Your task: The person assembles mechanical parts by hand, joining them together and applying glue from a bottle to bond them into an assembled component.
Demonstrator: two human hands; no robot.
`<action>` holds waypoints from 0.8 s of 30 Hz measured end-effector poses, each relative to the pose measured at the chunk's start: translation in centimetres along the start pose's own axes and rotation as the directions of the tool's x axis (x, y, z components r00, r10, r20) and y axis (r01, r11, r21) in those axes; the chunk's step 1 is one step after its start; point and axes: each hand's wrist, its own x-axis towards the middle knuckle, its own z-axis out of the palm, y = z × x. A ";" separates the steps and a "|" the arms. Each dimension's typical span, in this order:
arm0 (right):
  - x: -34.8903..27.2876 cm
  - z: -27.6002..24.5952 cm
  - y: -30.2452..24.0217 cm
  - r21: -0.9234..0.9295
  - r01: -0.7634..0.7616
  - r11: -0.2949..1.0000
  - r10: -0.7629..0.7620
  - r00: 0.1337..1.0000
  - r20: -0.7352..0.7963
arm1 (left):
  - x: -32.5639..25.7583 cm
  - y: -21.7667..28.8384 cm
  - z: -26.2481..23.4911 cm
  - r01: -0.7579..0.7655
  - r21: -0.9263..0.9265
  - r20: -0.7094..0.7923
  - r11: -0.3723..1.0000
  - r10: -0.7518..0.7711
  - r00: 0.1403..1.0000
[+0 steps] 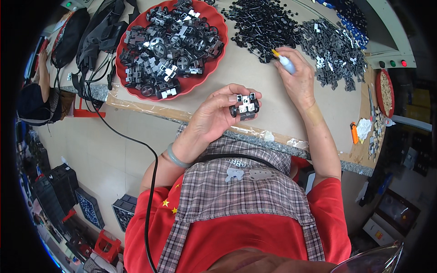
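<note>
My left hand [217,113] grips a small black and grey toy car chassis with wheels [245,106] just above the table's near edge. My right hand [296,75] reaches toward the heap of small black parts [264,22] and holds a small glue bottle with a yellow tip [284,62]. The bottle's tip points at the edge of the black heap. A heap of grey parts [334,50] lies just right of my right hand.
A red tray [214,68] full of several finished wheeled chassis stands at the back left. Blue parts [350,18] lie far right. A small red dish [384,91], an orange lighter [354,133] and scraps sit at the right edge. Black bags [98,32] and a cable lie left.
</note>
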 end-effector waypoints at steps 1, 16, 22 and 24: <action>0.1 0.2 0.2 -0.039 0.018 0.999 -0.017 0.999 0.034 | 0.0 -0.1 -0.1 -0.002 -0.002 0.008 1.000 0.002 1.000; 0.0 -0.8 -0.8 -0.236 0.024 0.971 0.010 0.990 0.140 | 0.3 -0.2 0.0 0.006 0.004 0.003 1.000 -0.006 1.000; -0.1 -0.9 0.0 -0.159 0.078 0.984 -0.053 0.986 0.155 | 0.3 -0.2 0.1 0.007 0.021 0.006 1.000 -0.007 1.000; 0.1 -0.9 0.1 -0.150 0.092 0.984 -0.068 0.985 0.158 | 0.3 -0.3 0.1 0.006 0.023 0.003 1.000 -0.006 1.000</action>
